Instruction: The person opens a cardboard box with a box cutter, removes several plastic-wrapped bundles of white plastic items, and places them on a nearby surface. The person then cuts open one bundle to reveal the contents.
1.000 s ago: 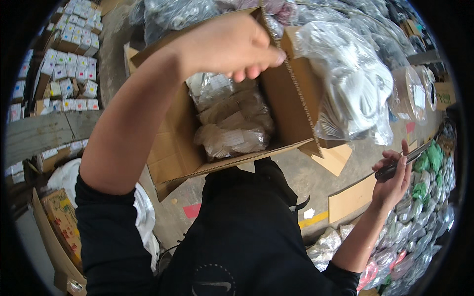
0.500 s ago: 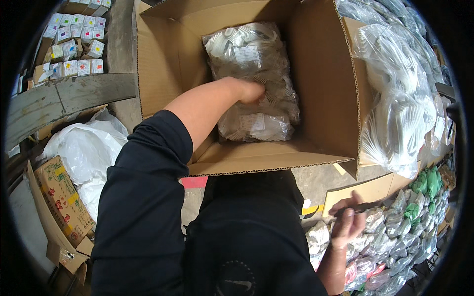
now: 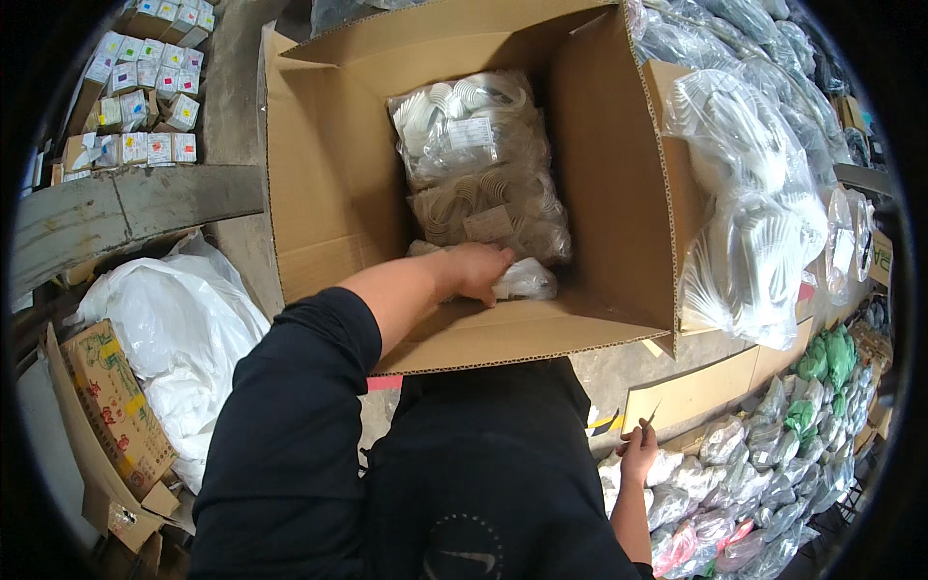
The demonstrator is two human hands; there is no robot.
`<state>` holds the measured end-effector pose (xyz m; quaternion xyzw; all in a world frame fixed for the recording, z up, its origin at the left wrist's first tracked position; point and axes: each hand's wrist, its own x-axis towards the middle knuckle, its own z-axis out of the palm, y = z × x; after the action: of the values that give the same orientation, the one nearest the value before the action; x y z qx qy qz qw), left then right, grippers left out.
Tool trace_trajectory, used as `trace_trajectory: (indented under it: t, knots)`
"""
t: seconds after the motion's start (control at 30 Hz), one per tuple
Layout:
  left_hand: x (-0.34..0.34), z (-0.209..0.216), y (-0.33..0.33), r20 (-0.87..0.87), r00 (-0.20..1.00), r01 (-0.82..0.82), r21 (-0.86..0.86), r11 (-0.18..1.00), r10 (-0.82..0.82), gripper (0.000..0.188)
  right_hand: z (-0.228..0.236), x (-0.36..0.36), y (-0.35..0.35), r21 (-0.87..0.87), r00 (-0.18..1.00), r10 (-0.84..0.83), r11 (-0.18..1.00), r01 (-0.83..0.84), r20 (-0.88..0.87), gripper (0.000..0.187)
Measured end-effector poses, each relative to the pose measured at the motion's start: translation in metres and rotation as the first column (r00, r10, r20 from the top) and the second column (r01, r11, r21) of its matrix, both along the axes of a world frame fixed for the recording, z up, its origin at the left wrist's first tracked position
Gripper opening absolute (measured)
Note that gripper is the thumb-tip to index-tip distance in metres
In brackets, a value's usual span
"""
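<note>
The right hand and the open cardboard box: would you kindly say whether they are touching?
Apart. In the head view, floor and a flat cardboard sheet show between the right hand and the open cardboard box.

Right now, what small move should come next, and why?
Perhaps press the nearest clear bag down gently with the left hand: that hand is on it inside the open carton, while the right hand is occupied, holding a slim dark object.

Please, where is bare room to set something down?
Two patches look bare: the grey floor between the open box and the white cartons, and the flat cardboard between the white-filled bags and the heaped bags. Crowded: the box's middle, with clear bags and the left hand.
</note>
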<state>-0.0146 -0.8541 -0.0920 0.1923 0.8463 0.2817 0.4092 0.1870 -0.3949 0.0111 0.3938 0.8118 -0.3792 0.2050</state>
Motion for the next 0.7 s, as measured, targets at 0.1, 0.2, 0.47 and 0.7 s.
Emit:
trace_trajectory:
  t: [0.1, 0.2, 0.47, 0.7]
  knots:
    - [-0.003, -0.001, 0.000, 0.080, 0.995, -0.061, -0.063, 0.996, 0.066, 0.061, -0.005, -0.007, 0.008, -0.015, 1.000, -0.019, 1.000, 0.019, -0.019, 0.034]
    - [-0.036, 0.008, -0.027, 0.148, 0.989, -0.031, 0.129, 0.991, 0.011, 0.060, -0.009, -0.019, 0.004, -0.022, 0.999, 0.027, 0.999, -0.027, -0.024, 0.034]
    - [-0.170, 0.066, -0.108, 0.073, 0.947, -0.320, 0.084, 0.944, 0.314, 0.053, -0.009, -0.026, -0.015, -0.053, 0.997, 0.066, 0.996, -0.068, -0.034, 0.036]
    - [-0.216, 0.025, -0.117, -0.431, 0.863, -0.382, -0.218, 0.898, 0.263, 0.051, 0.015, 0.006, -0.013, 0.006, 1.000, -0.005, 1.000, 0.004, 0.019, 0.033]
